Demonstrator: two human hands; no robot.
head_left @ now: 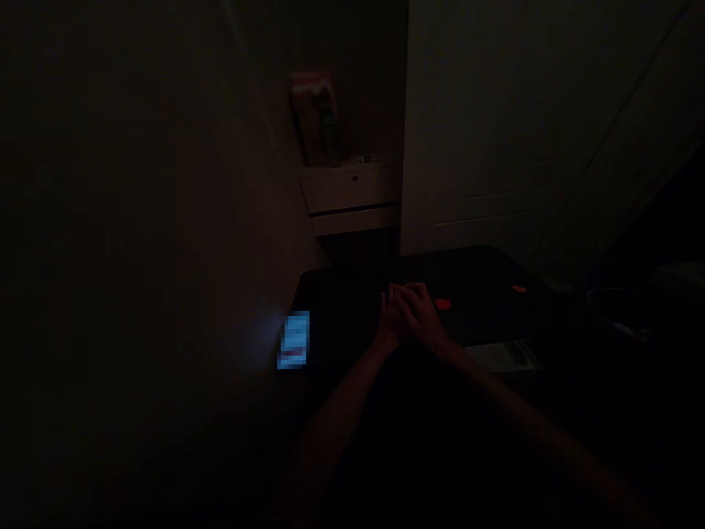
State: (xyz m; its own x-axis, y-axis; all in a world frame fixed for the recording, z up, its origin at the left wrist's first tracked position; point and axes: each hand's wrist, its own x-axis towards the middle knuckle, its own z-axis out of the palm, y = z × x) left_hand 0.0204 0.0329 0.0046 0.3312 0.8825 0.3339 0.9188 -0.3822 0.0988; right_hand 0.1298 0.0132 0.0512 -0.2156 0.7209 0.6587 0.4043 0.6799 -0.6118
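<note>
In dim light, my left hand point(388, 322) and my right hand point(423, 314) meet above a dark table point(352, 283). The fingers of both are bent and pressed together, the right ones lying partly over the left. Whatever lies between them, if anything, is hidden by the fingers and the darkness. Just right of my right hand, a small bright red-orange piece point(443, 303) rests on the tabletop. A second small orange piece point(518, 289) lies farther right. Nearer to me, beside my right wrist, is a pale flat sheet or clear bag point(502, 355).
A lit, blurred-out screen point(294, 340) glows at the table's left edge, beside the wall point(165, 220). Behind the table stands a drawer unit point(352, 192) with a red-and-white package point(310, 121) on top. A pale panel point(485, 132) rises behind. A round-rimmed container point(600, 295) is at right.
</note>
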